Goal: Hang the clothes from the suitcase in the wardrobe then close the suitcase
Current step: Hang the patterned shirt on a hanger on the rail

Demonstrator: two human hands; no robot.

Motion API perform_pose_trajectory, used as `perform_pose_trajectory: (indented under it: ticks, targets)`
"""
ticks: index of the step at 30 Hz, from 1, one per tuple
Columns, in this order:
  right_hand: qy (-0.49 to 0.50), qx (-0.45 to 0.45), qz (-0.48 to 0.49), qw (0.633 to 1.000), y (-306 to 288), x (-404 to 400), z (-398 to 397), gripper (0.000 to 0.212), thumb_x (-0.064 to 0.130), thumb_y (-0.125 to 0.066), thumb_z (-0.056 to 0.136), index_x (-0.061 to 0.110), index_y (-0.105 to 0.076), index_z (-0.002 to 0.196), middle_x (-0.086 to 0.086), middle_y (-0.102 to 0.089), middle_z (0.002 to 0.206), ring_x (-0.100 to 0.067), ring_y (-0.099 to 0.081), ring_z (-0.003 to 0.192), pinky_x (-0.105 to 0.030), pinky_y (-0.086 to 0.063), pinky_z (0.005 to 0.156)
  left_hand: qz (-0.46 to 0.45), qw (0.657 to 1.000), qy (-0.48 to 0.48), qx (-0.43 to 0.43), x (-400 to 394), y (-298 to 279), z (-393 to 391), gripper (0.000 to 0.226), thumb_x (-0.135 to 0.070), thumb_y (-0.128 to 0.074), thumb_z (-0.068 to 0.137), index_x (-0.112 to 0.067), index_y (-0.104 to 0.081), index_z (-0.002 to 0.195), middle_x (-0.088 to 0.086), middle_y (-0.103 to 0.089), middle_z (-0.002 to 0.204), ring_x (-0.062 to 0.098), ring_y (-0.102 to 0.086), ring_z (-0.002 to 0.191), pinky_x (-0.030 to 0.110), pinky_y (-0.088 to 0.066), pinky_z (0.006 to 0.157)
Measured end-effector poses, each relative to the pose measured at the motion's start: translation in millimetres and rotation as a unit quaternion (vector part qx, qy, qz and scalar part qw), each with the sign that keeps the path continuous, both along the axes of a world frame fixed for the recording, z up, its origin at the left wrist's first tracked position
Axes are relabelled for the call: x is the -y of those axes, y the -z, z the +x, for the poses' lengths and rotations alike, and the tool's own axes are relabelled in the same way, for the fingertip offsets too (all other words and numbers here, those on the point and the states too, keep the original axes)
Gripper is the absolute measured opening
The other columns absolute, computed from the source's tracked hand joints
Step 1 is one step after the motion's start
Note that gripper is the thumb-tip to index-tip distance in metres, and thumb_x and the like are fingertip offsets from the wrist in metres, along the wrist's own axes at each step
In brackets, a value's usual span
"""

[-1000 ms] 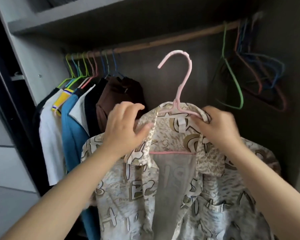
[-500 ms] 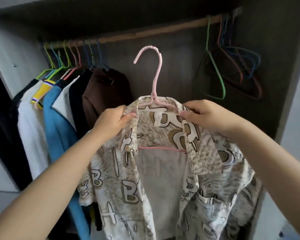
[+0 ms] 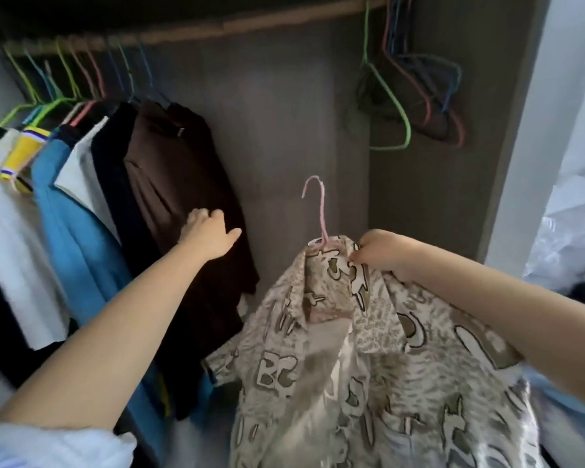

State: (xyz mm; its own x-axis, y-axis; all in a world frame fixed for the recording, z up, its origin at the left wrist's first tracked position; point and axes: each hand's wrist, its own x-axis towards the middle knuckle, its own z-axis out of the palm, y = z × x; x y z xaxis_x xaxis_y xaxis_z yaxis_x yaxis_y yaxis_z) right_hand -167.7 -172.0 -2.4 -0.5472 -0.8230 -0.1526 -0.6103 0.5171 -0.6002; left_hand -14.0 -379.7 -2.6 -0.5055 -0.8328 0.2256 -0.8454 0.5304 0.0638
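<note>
Letting go of the patterned shirt (image 3: 368,349) with the left hand (image 3: 210,236) — now pressing the brown garment (image 3: 179,204); lowering the pink hanger (image 3: 320,214) — gripped by the right hand (image 3: 382,253) alone.

A row of hung clothes (image 3: 81,184) fills the left side of the wardrobe rail (image 3: 196,30). Empty hangers (image 3: 416,86) hang at the right end. The left hand (image 3: 210,234) touches the last hung shirt (image 3: 183,204). To its right, lower down, the right hand (image 3: 382,253) holds a shirt (image 3: 368,383) on a hanger (image 3: 320,211).
</note>
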Motion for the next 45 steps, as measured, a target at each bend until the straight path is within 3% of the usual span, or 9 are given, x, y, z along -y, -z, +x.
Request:
perform_pose_trajectory:
  ticks: [5, 11, 15, 21, 24, 28, 33, 37, 45]
  targets:
    - [0.049, -0.009, -0.114, 0.992, -9, 37, 15, 0.031, 0.009, -0.045, 0.09, 0.008, -0.039, 0.06, -0.003, -0.039, 0.06, -0.013, -0.037, 0.052, -0.024, -0.028, 0.046, -0.044, 0.997, -0.058, -0.011, 8, -13, 26, 0.054, -0.038, -0.045, 0.094, -0.007, -0.035, 0.137, 0.018, -0.029, 0.143, 0.033, -0.024, 0.132, 0.043, -0.033, 0.102]
    - [0.053, 0.098, -0.299, 0.948, -45, 99, 45, 0.019, 0.014, -0.046, 0.09, 0.005, -0.051, 0.075, -0.006, -0.048, 0.065, -0.022, -0.051, 0.07, -0.029, -0.037, 0.062, -0.197, 0.975, -0.051, -0.09, 11, -35, 56, 0.042, -0.022, -0.054, 0.089, -0.004, -0.045, 0.126, 0.019, -0.033, 0.138, 0.035, -0.028, 0.127, 0.042, -0.036, 0.097]
    - [-0.008, 0.074, -0.345, 0.936, -78, 135, 56, 0.013, 0.016, -0.046, 0.093, 0.008, -0.052, 0.085, -0.004, -0.049, 0.069, -0.019, -0.049, 0.065, -0.028, -0.036, 0.054, -0.213, 0.97, -0.049, -0.104, 23, -62, 63, 0.047, -0.021, -0.053, 0.089, -0.008, -0.038, 0.131, 0.017, -0.034, 0.137, 0.034, -0.031, 0.127, 0.039, -0.032, 0.102]
    - [-0.029, 0.046, -0.402, 0.914, -135, 204, 57, 0.029, 0.004, -0.037, 0.091, 0.013, -0.038, 0.063, 0.0, -0.038, 0.062, -0.017, -0.041, 0.058, -0.025, -0.03, 0.049, -0.184, 0.977, -0.065, -0.086, 53, -127, 60, 0.04, -0.023, -0.049, 0.092, -0.011, -0.037, 0.128, 0.013, -0.045, 0.127, 0.032, -0.047, 0.116, 0.038, -0.043, 0.08]
    - [-0.038, 0.01, -0.4, 0.916, -160, 241, 63, 0.013, 0.006, -0.038, 0.091, 0.007, -0.052, 0.092, -0.006, -0.048, 0.075, -0.026, -0.049, 0.077, -0.027, -0.034, 0.057, -0.165, 0.983, -0.077, -0.007, 68, -138, 58, 0.038, -0.025, -0.045, 0.093, -0.013, -0.036, 0.128, 0.011, -0.048, 0.124, 0.031, -0.053, 0.107, 0.036, -0.041, 0.068]
    - [-0.031, -0.016, -0.39, 0.92, -178, 286, 64, 0.041, 0.008, -0.043, 0.092, -0.003, -0.044, 0.131, -0.019, -0.059, 0.117, -0.033, -0.056, 0.107, -0.032, -0.044, 0.075, -0.164, 0.981, -0.069, 0.077, 85, -142, 54, 0.041, -0.032, -0.044, 0.093, -0.014, -0.034, 0.129, 0.008, -0.051, 0.121, 0.029, -0.056, 0.105, 0.034, -0.04, 0.066]
    - [-0.028, -0.001, -0.375, 0.926, -178, 325, 68, 0.041, 0.008, -0.045, 0.091, 0.002, -0.043, 0.131, -0.018, -0.056, 0.124, -0.033, -0.054, 0.113, -0.033, -0.046, 0.085, -0.061, 0.995, -0.013, -0.08, 107, -152, 65, 0.023, -0.018, -0.053, 0.087, -0.012, -0.05, 0.108, 0.005, -0.059, 0.096, 0.024, -0.057, 0.086, 0.033, -0.045, 0.072]
    - [-0.017, 0.008, -0.37, 0.929, -169, 338, 69, 0.045, 0.008, -0.042, 0.091, 0.005, -0.037, 0.135, -0.017, -0.054, 0.127, -0.033, -0.052, 0.116, -0.034, -0.044, 0.09, -0.026, 0.997, 0.006, -0.077, 115, -156, 68, 0.013, -0.012, -0.052, 0.085, -0.015, -0.042, 0.093, -0.001, -0.049, 0.071, 0.018, -0.05, 0.06, 0.036, -0.047, 0.068]
    - [-0.027, 0.033, -0.326, 0.944, -149, 332, 81, 0.056, 0.005, -0.037, 0.094, 0.005, -0.017, 0.146, -0.015, -0.043, 0.14, -0.031, -0.044, 0.126, -0.029, -0.04, 0.092, -0.02, 0.995, 0.011, -0.096, 126, -148, 75, 0.023, -0.014, -0.052, 0.087, -0.009, -0.047, 0.109, -0.003, -0.047, 0.073, 0.019, -0.049, 0.074, 0.028, -0.039, 0.066]
